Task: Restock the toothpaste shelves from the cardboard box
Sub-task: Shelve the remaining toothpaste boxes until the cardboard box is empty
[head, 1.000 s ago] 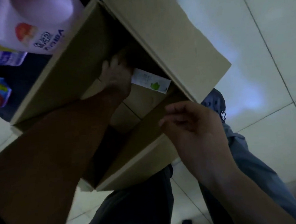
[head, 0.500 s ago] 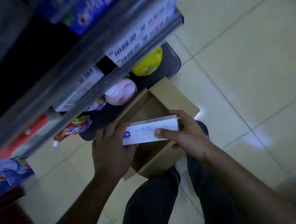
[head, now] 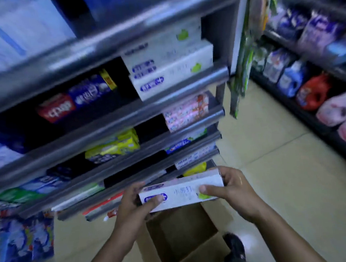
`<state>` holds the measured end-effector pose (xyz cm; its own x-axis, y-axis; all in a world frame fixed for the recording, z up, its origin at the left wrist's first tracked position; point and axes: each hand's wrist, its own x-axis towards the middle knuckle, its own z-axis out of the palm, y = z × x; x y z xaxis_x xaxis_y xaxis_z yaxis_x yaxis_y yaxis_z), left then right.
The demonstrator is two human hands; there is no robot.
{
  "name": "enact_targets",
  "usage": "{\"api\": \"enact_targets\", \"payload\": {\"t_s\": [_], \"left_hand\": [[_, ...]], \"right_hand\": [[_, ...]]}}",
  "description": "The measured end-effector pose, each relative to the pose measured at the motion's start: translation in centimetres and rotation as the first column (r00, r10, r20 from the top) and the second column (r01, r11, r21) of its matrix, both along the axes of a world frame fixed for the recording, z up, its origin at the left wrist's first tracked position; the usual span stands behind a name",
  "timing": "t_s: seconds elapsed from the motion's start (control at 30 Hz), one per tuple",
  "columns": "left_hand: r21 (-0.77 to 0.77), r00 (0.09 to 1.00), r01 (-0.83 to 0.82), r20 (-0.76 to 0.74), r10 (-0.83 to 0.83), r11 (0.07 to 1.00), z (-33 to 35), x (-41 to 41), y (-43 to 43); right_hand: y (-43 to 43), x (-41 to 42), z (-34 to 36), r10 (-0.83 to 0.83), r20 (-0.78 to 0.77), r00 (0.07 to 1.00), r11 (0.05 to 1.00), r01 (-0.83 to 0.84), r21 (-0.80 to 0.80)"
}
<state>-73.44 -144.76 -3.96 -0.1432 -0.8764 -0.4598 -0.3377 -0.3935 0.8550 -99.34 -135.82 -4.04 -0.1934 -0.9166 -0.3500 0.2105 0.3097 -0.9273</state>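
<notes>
Gripping a white toothpaste carton [head: 182, 191] at each end, the left hand [head: 133, 206] and right hand [head: 232, 190] hold it level above the open cardboard box [head: 185, 241] on the floor, below the shelves [head: 123, 112] where matching white cartons [head: 172, 67] are stacked.

Toothpaste box [head: 181, 190]: "小苏打" legible; other txt blurred.

The single head-worn view looks forward and down, close over the shelves [head: 112, 124] and floor [head: 276, 163].
</notes>
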Motion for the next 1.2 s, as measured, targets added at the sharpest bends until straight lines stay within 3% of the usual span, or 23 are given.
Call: {"api": "enact_targets", "payload": {"t_s": [0.1, 0.3, 0.5, 0.73, 1.03, 1.2], "left_hand": [[-0.096, 0.995, -0.059, -0.085, 0.051, 0.994, 3.9, -0.9, -0.4], [-0.184, 0.953, -0.177, -0.279, 0.122, 0.967, 7.8, -4.0, -1.1], [-0.391, 0.925, -0.317, -0.327, 0.192, 0.864, 11.3, -8.2, -2.9], [-0.472, 0.870, -0.443, -0.431, 0.239, 0.762, 14.4, -11.5, -8.0], [-0.591, 0.904, -0.424, -0.328, 0.275, 0.686, 15.1, -12.9, -13.1], [-0.587, 0.948, -0.318, -0.184, 0.261, 0.744, 14.9, -13.0, -14.6]], "right_hand": [[-1.3, -1.4, 4.0, 0.042, -0.037, 0.998, 0.996, -0.045, -0.082], [-4.1, -4.1, 8.4, -0.062, -0.001, 0.998, 0.970, 0.060, -0.236], [-7.3, -7.3, 11.1, -0.268, -0.175, 0.948, 0.921, 0.198, -0.335], [-14.2, -10.2, 14.9, -0.290, -0.296, 0.910, 0.870, 0.122, -0.478], [-18.8, -10.7, 15.7, -0.415, -0.421, 0.807, 0.850, 0.178, -0.496], [-19.1, -10.7, 15.9, -0.369, -0.632, 0.681, 0.901, 0.095, -0.424]]}}
